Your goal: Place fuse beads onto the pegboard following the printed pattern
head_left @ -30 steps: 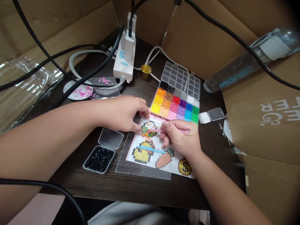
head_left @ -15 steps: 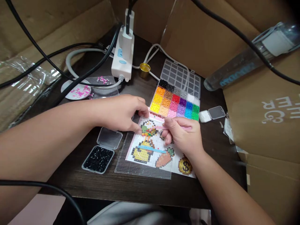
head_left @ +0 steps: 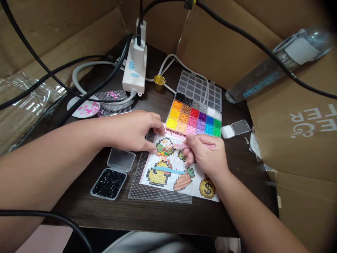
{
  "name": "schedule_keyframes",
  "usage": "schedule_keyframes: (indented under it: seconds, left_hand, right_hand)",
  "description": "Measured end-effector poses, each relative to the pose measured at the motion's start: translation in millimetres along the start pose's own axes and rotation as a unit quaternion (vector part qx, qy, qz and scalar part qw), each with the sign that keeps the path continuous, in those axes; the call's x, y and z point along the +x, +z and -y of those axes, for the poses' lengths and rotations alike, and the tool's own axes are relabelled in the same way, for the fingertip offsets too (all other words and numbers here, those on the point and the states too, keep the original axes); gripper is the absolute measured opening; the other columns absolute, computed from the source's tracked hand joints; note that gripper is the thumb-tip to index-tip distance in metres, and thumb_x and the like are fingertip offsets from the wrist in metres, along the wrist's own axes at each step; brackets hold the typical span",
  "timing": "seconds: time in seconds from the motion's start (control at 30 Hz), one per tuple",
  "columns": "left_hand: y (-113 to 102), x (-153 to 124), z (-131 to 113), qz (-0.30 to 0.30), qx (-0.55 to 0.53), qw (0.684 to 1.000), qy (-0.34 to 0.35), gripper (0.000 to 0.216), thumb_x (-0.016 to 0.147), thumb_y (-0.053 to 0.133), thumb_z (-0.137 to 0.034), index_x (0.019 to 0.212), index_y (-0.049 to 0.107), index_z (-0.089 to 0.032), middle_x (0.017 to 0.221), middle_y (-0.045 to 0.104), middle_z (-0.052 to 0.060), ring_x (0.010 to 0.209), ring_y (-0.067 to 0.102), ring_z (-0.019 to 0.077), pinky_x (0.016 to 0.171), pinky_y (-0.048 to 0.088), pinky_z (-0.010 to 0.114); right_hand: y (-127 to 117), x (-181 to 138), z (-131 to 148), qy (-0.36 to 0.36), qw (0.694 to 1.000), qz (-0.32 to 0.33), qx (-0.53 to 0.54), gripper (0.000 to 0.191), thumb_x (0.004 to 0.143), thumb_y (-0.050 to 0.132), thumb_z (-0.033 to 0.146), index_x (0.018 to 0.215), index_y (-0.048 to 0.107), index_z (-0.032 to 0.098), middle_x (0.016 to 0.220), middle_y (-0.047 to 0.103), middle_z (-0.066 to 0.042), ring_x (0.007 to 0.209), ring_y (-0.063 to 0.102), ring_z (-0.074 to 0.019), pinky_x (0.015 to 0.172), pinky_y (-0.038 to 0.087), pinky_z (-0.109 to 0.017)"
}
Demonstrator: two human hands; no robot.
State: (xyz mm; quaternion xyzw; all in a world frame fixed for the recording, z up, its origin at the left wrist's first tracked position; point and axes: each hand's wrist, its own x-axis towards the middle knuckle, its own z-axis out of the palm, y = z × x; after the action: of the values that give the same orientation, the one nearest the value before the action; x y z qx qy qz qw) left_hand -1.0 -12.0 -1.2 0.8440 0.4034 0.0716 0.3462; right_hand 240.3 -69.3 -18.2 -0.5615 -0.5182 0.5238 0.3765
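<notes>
My right hand (head_left: 205, 151) grips slim pink tweezers (head_left: 179, 145), their tip over the upper-left printed figure on the pattern sheet (head_left: 160, 189). Small orange, red and green beads (head_left: 163, 153) lie scattered on that figure. With thumb and fingers apart, my left hand (head_left: 143, 130) rests at the sheet's left edge, holding nothing. A clear pegboard (head_left: 158, 197) covers much of the sheet, which shows pixel pictures including a carrot (head_left: 183, 181) and a dollar coin (head_left: 207, 188). Across the pegboard lies a blue strip-like tool (head_left: 170, 170).
Behind the sheet stands an open compartment box of coloured beads (head_left: 195, 116). Black beads (head_left: 109, 182) fill a small box at left. Also around are a white dish (head_left: 83, 106), power strip (head_left: 134, 75), gold cup (head_left: 159, 83), white-bead box (head_left: 228, 131), bottle (head_left: 265, 75) and hanging cables.
The whole view has shifted slightly, with objects sitting a little lower and further left. Both hands keep nearly the same pose, and the pink tweezers stay in my right hand.
</notes>
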Motion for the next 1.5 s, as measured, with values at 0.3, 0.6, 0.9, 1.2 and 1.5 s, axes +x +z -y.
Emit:
schedule_keyframes:
  seconds: [0.3,0.6,0.9,1.2,1.5]
  left_hand:
    - [-2,0,-2,0.018,0.021,1.000,-0.007,0.038,0.070,0.082,-0.037,0.104,0.075,-0.021,0.103,0.069,0.004,0.084,0.062,0.0179,0.075,0.044,0.028]
    - [-3,0,-7,0.037,0.034,0.998,-0.027,0.041,0.072,0.082,-0.035,0.108,0.074,-0.019,0.106,0.067,0.004,0.082,0.061,0.0169,0.074,0.043,0.029]
    - [-3,1,-6,0.034,0.033,0.999,-0.021,0.041,0.071,0.083,-0.034,0.107,0.074,-0.019,0.105,0.067,0.004,0.082,0.060,0.0164,0.073,0.043,0.028]
    - [-1,1,-3,0.019,0.031,0.999,0.000,0.039,0.069,0.083,-0.034,0.105,0.075,-0.019,0.104,0.068,0.004,0.083,0.061,0.0171,0.074,0.044,0.028]
    - [-2,1,-3,0.015,0.031,0.999,0.010,0.039,0.070,0.083,-0.036,0.104,0.075,-0.019,0.100,0.068,0.004,0.083,0.061,0.0177,0.074,0.045,0.028]
  right_hand:
    - [0,1,-1,-0.001,1.000,0.013,0.002,0.047,0.081,0.080,0.056,0.059,0.070,0.017,0.045,0.065,-0.001,0.034,0.059,-0.0105,0.035,0.046,-0.019]
    - [0,-1,-3,-0.034,0.999,0.015,0.018,0.044,0.084,0.078,0.055,0.064,0.072,0.017,0.048,0.067,-0.001,0.035,0.060,-0.0109,0.036,0.049,-0.020]
    - [1,-1,-4,-0.051,0.998,-0.012,0.024,0.042,0.087,0.076,0.053,0.064,0.073,0.018,0.048,0.067,-0.001,0.035,0.060,-0.0104,0.036,0.049,-0.020]
    - [10,0,5,-0.051,0.998,0.043,-0.007,0.043,0.086,0.076,0.052,0.062,0.072,0.017,0.049,0.068,-0.002,0.039,0.062,-0.0102,0.040,0.050,-0.019]
    - [10,-1,8,-0.060,0.998,0.029,-0.003,0.044,0.086,0.075,0.053,0.060,0.071,0.018,0.045,0.065,0.000,0.038,0.062,-0.0113,0.039,0.049,-0.020]
